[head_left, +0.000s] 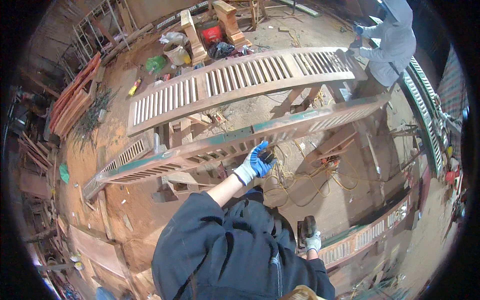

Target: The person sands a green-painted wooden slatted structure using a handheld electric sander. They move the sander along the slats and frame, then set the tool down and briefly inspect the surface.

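Your left hand (256, 161) in the blue-and-white glove is wrapped onto the lower edge of the near panel (240, 141) — a long louvred wooden frame with patches of green paint, tilted on edge and running from lower left up to the right across the trestles (345, 140). Fingers look curled around the rail, so that hand is clamped on it.

Your right hand (313, 242), in a whitish glove, is down low by your hip, closed on a dark power tool (305, 227) — can't tell exactly what kind from here. The two hands are well apart.

Behind the near panel lies a second panel (240, 80), bare wood, flat on its supports, slats in several groups. A person in a grey hooded top (392, 42) stands at its far right end with blue-gloved hands near its corner.

Yellow cord (300, 175) is tangled on the dusty floor under the panels. More louvred pieces sit around: one curved green one (425, 120) along the right, another (365, 237) just beside your right hand, a short one (117, 160) on the left.

Packaging-wise: a red box-shaped thing (211, 34) at the top between two carved wooden posts, a white bucket (176, 52) left of it, a black bag (221, 49) just below it, a green bag (156, 63) and a small yellow can (134, 87) further left. Labels are too small to make out.
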{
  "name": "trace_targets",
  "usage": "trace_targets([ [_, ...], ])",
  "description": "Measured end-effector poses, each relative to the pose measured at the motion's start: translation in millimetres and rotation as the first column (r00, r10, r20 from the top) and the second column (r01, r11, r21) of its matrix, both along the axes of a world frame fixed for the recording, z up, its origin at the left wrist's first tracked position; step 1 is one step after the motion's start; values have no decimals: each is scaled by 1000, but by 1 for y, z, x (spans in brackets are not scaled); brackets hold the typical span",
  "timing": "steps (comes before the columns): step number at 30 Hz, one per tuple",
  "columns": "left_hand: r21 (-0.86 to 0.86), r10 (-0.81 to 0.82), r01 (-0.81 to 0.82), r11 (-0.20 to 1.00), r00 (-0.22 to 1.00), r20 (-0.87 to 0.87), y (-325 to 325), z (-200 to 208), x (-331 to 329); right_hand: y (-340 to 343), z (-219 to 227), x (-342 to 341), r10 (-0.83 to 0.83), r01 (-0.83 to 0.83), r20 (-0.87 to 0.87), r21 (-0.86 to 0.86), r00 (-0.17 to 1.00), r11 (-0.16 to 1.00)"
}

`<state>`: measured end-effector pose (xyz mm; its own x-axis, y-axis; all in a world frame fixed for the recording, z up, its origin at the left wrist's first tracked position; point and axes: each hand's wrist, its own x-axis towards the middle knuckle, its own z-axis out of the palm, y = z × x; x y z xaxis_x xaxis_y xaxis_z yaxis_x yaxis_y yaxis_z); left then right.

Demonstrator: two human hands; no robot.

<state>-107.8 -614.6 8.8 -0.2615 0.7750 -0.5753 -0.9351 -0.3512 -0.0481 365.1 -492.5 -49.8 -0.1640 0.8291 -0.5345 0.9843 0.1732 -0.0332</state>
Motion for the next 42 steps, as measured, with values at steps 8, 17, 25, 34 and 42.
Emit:
trace_targets([
  [8,-178,310,-292,940,947,84,9,85,-39,47,15,-39,-100,100,3,-21,995,995],
  [17,-367,598,-529,765,795,99,39,70,-40,120,19,-104,180,-176,49,-66,983,982],
  [25,-369,711,-713,596,682,-170,51,81,-31,186,14,-110,358,-356,-5,-117,934,927],
  [34,-244,888,-863,443,460,-17,53,90,43,220,10,-81,338,-341,-44,-143,940,929],
  [42,-305,886,-848,434,463,-25,38,49,132,248,12,-50,303,-305,-36,-166,952,938],
])
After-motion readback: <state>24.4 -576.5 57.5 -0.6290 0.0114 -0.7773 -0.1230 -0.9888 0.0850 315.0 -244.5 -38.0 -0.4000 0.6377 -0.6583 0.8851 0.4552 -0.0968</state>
